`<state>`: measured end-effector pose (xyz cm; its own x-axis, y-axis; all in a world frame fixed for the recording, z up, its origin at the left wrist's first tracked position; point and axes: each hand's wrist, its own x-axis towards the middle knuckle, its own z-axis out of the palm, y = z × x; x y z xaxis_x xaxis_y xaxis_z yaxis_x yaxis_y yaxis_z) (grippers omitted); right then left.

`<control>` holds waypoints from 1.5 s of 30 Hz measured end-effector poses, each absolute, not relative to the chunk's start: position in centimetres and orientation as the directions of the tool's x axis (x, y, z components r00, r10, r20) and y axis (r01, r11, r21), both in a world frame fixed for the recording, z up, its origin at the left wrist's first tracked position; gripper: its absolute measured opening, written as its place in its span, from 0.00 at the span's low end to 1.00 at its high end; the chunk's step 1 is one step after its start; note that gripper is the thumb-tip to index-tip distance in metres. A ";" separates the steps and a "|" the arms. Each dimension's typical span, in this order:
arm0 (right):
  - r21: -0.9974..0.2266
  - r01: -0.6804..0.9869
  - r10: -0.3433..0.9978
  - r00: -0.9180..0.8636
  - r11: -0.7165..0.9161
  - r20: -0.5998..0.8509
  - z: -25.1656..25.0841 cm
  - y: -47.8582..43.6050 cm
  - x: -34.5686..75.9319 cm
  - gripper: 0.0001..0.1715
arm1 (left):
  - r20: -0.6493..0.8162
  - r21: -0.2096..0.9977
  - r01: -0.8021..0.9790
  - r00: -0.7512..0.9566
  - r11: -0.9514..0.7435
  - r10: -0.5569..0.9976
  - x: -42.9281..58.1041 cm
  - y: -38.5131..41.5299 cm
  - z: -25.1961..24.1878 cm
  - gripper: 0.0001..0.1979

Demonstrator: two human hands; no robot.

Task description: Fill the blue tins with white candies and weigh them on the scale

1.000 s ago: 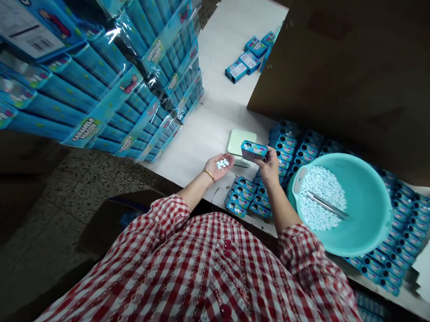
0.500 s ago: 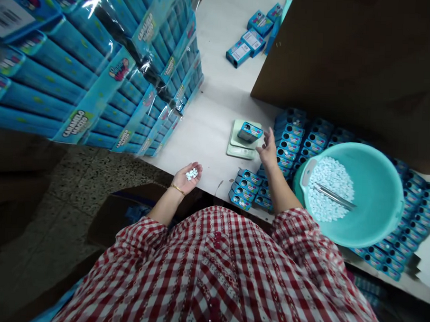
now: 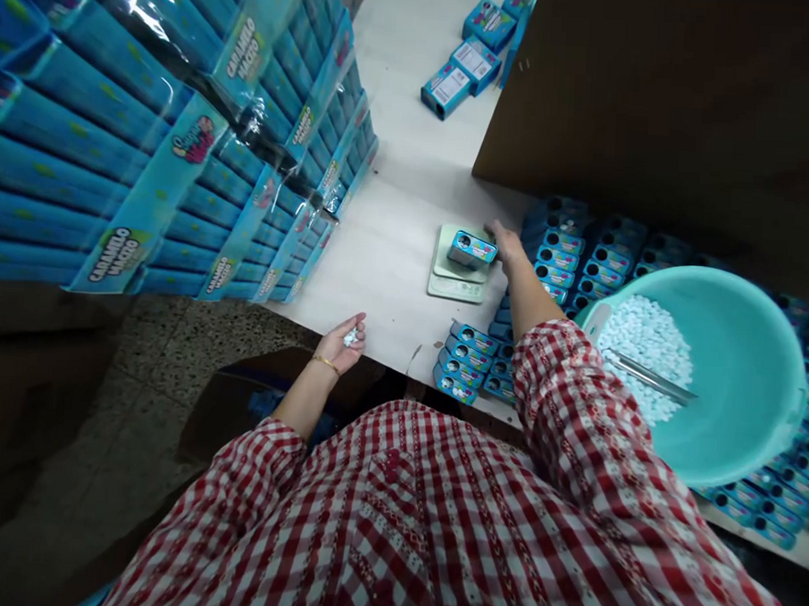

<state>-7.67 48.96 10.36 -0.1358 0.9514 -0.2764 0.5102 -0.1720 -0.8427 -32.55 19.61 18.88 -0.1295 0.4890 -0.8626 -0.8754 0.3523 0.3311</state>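
Observation:
Small white candies [image 3: 350,337] lie in my left hand [image 3: 341,343], which is palm up with its fingers curled round them, beyond the table's front edge. My right hand [image 3: 507,245] is at the right end of a blue candy box [image 3: 474,249], fingers reaching along its far corner; whether they touch it is hard to see. That box rests on a pale green scale [image 3: 453,288], its round hole showing. To the right, a turquoise basin [image 3: 742,380] holds a heap of white candies [image 3: 647,349] with a metal scoop [image 3: 649,376] lying on them.
Shrink-wrapped stacks of blue boxes [image 3: 148,185] rise at the left. Rows of blue boxes with holes [image 3: 465,359] stand in front of and around the basin. Several loose boxes [image 3: 447,89] lie at the back. A large brown cardboard panel [image 3: 655,99] borders the right rear.
My right hand has moved in against the box's right end, its fingers less spread. My left hand has curled more round the candies. The view has shifted slightly.

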 end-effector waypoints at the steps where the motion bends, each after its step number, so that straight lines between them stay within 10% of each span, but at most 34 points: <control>1: -0.828 0.527 0.936 -0.156 -0.190 -0.315 10.5 49.1 -7.6 0.32 | -0.869 0.331 -0.878 -0.141 0.346 0.473 -32.8 19.1 18.7 0.10; 15: -0.832 0.518 0.705 -0.514 -0.200 -0.490 13.9 41.2 -14.8 0.26 | -0.903 0.286 -0.915 -0.158 0.283 0.400 -32.8 18.8 17.7 0.09; 22: -0.758 0.491 0.802 -0.594 0.429 0.069 20.3 30.8 -14.2 0.18 | -0.856 0.181 -0.942 -0.010 0.282 0.516 -31.7 16.0 18.2 0.13; 27: -0.597 0.367 0.366 -0.922 0.713 -0.130 20.4 19.6 -15.2 0.17 | -0.830 0.011 -0.911 0.221 0.411 0.511 -29.0 14.2 17.8 0.18; 45: -0.576 0.408 0.359 -0.911 0.708 -0.205 19.2 18.6 -14.8 0.14 | -0.795 -0.112 -0.925 0.303 0.364 0.525 -27.2 13.3 17.0 0.13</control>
<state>-14.80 18.62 19.16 -0.9107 0.3586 -0.2050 0.4085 0.7084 -0.5756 -27.20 13.27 17.03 0.3031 0.5252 -0.7952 -0.9247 0.3639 -0.1122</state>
